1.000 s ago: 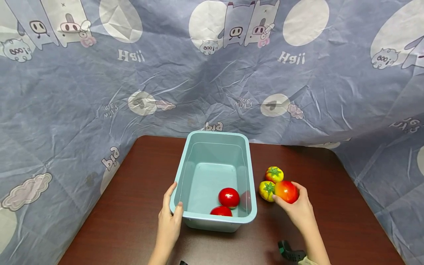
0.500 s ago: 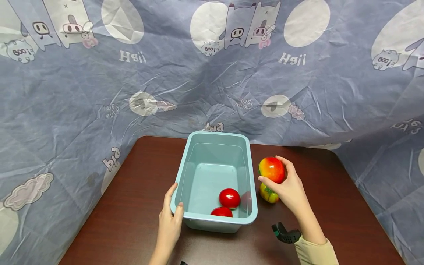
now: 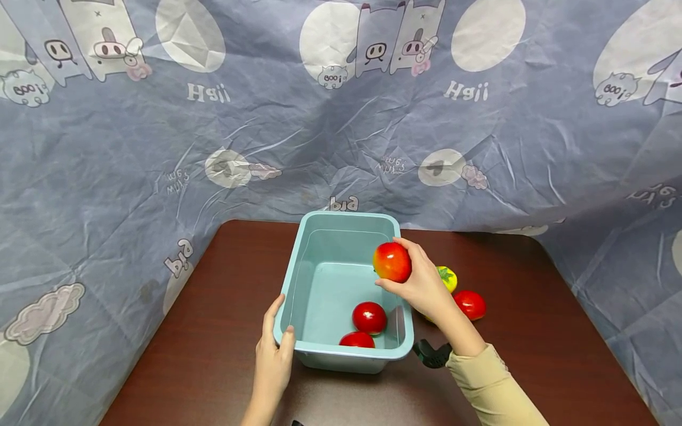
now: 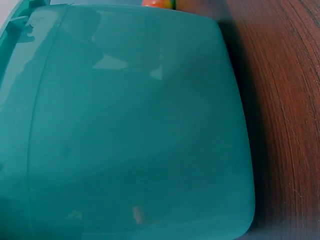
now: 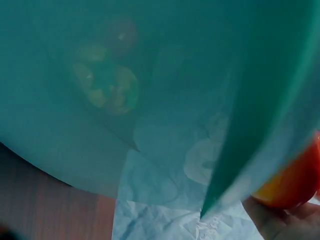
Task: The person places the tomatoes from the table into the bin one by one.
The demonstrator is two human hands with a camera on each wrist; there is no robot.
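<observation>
The right hand (image 3: 420, 285) grips a red-and-yellow fruit (image 3: 392, 262) at its side, the thumb below and the fingers behind, parted only as far as the fruit's width. The held fruit is over the right-hand part of the blue-green bin (image 3: 331, 296), its yellower side turned left; how high it is above the bin's floor cannot be told. Nearer the person than this grip, two red fruits lie inside the bin, the farther one (image 3: 369, 318) just beside the nearer one (image 3: 357, 339), which the near rim partly hides. To the left of the grip and closer to the person, the left hand (image 3: 273, 355) holds the bin's near left corner, thumb on the near rim and fingers along the left side. Just right of the gripping hand, outside the bin, a yellow fruit with a green top (image 3: 449, 279) sits on the dark wooden table (image 3: 538, 331), partly covered by that hand. Right of the forearm is another red fruit (image 3: 470, 305). Behind the grip, nearer the person, come a black wrist device (image 3: 433, 355) and a pale yellow sleeve (image 3: 490, 378). Beyond it, past the table's far edge, hangs a grey-blue printed cloth (image 3: 319, 136).
</observation>
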